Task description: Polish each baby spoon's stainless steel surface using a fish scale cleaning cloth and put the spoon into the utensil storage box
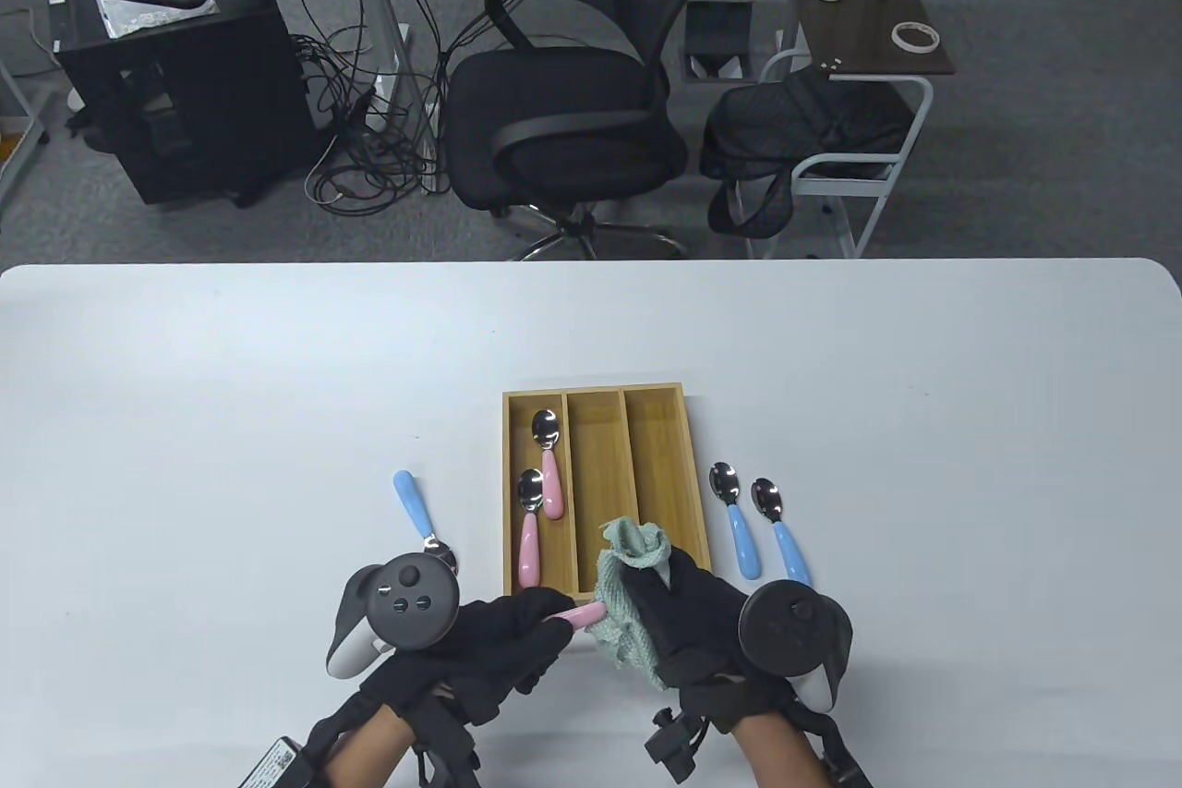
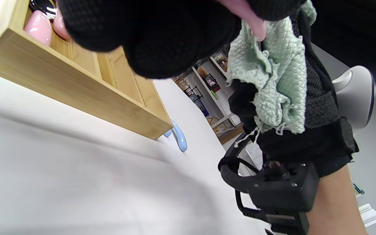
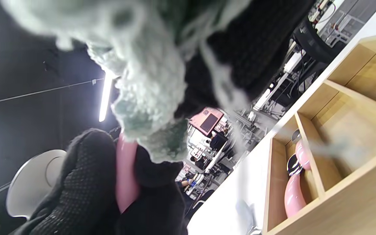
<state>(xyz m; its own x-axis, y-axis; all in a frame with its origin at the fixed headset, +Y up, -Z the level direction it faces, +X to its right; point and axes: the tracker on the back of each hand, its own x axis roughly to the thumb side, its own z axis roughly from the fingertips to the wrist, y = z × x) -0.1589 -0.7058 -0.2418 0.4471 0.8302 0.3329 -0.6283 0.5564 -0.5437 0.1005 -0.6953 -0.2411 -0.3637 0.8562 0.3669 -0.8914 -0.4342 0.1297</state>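
White table (image 1: 231, 418) and bamboo box (image 1: 513, 492), no legible writing.

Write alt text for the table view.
Two gloved hands polish a pink-handled spoon: the left hand grips its handle, the right hand wraps a green cloth round its bowl. Behind, a wooden box holds two pink spoons; three blue spoons lie outside.
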